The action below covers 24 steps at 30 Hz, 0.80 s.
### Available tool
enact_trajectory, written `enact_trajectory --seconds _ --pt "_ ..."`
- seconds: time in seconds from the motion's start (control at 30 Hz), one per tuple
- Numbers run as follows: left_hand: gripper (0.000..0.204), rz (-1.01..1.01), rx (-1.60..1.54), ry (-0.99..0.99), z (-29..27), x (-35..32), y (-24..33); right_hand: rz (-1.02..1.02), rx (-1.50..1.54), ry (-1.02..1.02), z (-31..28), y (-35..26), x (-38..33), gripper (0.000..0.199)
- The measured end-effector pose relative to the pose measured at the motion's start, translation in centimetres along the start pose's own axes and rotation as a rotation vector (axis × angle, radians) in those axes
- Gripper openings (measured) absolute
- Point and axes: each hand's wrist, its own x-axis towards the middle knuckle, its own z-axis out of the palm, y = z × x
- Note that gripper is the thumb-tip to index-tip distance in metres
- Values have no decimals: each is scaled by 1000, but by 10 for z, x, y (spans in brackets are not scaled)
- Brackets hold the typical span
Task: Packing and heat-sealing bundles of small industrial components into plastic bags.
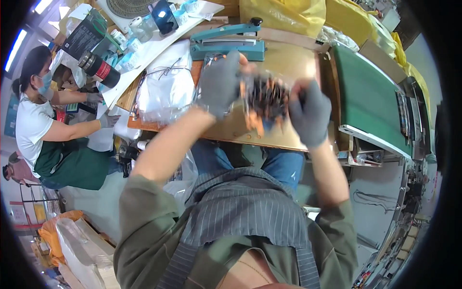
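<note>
Between my hands, above the near part of the workbench, hangs a clear plastic bag filled with small black and orange parts, blurred by motion. My left hand, in a grey glove with bare fingertips, is closed on the bag's upper left side. My right hand, gloved the same way, is closed at its right edge with the fingers curled in. Just beyond my left hand stands a teal hand-lever bag sealer. To the left of that hand lies a pile of clear plastic bags.
A green conveyor belt runs along the right of the bench. A co-worker sits at the left, hands at a white table. On that table are a dark thermos and a phone. Yellow plastic sacks line the back.
</note>
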Motion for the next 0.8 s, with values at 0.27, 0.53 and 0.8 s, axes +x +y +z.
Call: enact_trajectory --seconds 0.27,0.53,0.8 --pt "24 95 -176 -63 -4 59 3 257 306 -82 -36 59 71 4" --pt "28 166 -215 -314 -1 56 7 543 564 -175 -49 77 67 4" --pt "23 -37 -572 -685 -54 62 49 -398 -49 -33 -66 11 91 30"
